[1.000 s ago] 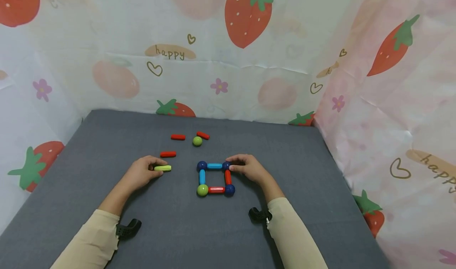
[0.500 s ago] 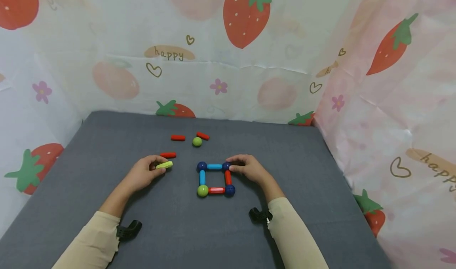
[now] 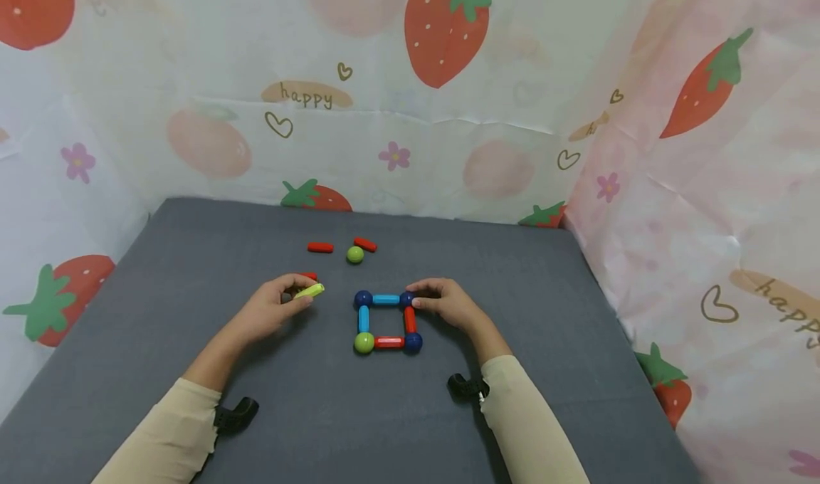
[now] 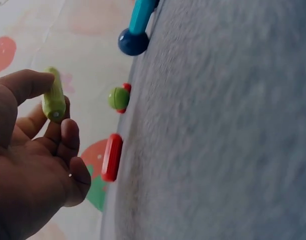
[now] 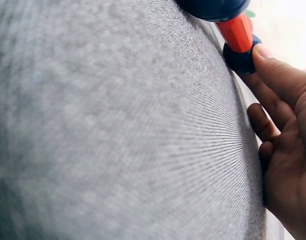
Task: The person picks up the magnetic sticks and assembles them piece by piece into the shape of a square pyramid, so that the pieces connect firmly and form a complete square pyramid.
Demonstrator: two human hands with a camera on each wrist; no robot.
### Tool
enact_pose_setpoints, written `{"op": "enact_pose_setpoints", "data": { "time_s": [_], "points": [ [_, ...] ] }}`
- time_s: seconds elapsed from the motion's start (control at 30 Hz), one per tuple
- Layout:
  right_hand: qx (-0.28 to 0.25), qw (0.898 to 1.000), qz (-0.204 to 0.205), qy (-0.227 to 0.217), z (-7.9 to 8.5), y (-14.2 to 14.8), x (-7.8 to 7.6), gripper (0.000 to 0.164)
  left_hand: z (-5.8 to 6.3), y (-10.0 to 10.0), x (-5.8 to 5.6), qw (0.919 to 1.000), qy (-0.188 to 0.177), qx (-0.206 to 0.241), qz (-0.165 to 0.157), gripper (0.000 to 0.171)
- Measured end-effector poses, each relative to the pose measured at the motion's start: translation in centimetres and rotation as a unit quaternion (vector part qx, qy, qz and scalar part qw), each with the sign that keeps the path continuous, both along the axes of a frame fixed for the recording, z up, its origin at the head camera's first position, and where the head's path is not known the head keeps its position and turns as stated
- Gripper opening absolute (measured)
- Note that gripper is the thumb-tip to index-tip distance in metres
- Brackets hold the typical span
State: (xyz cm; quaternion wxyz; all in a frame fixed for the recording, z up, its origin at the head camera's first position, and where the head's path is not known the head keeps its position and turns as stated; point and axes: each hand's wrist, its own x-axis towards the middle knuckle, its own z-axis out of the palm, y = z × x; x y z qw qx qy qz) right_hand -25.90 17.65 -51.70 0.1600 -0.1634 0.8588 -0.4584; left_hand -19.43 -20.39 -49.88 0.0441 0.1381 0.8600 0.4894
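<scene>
Between thumb and fingertips my left hand (image 3: 272, 307) pinches a yellow-green magnetic rod (image 3: 311, 291), raised above the cloth and tilted. To its right lies a square of magnetic rods and balls: two light blue rods (image 3: 386, 300), two red rods (image 3: 389, 342), a green ball (image 3: 364, 342) at the near left and dark blue balls at the other corners. My right hand (image 3: 453, 304) pinches the far right dark blue ball (image 3: 406, 298) of this square. In the right wrist view, thumb and finger are on that ball (image 5: 240, 60), beside a red rod (image 5: 236, 33).
Beyond the square, a loose green ball (image 3: 355, 255) lies by a short red rod (image 3: 365, 244). Another red rod (image 3: 320, 248) lies to their left. One more red rod (image 3: 310, 275) is partly hidden behind my left hand. Grey cloth (image 3: 512, 270) covers the table; a strawberry-print curtain stands behind.
My left hand has lifted the yellow-green rod off the cloth and carried it a little right and away, tilting it. My right hand and the square have stayed put.
</scene>
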Motion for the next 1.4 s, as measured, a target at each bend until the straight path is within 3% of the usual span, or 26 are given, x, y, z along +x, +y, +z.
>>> {"op": "enact_pose_setpoints", "data": {
  "time_s": [0.2,0.4,0.87,1.4],
  "points": [
    [-0.002,1.000,-0.006,0.004,0.1,-0.1,0.1,0.029,0.8,1.6,0.4,0.9997,0.016,0.014,-0.014,0.024],
    [-0.003,1.000,-0.004,0.006,0.0,0.0,0.0,0.029,1.8,3.4,0.8,0.9996,0.016,-0.006,-0.021,0.022],
    [-0.002,1.000,-0.001,0.012,-0.1,0.0,-0.1,0.030,1.7,5.8,1.0,0.9972,-0.005,-0.002,-0.075,0.024],
    [-0.006,1.000,0.009,0.016,0.0,0.1,-0.1,0.031,1.3,7.4,0.6,0.9875,0.003,-0.091,-0.128,0.022]
  ]
}}
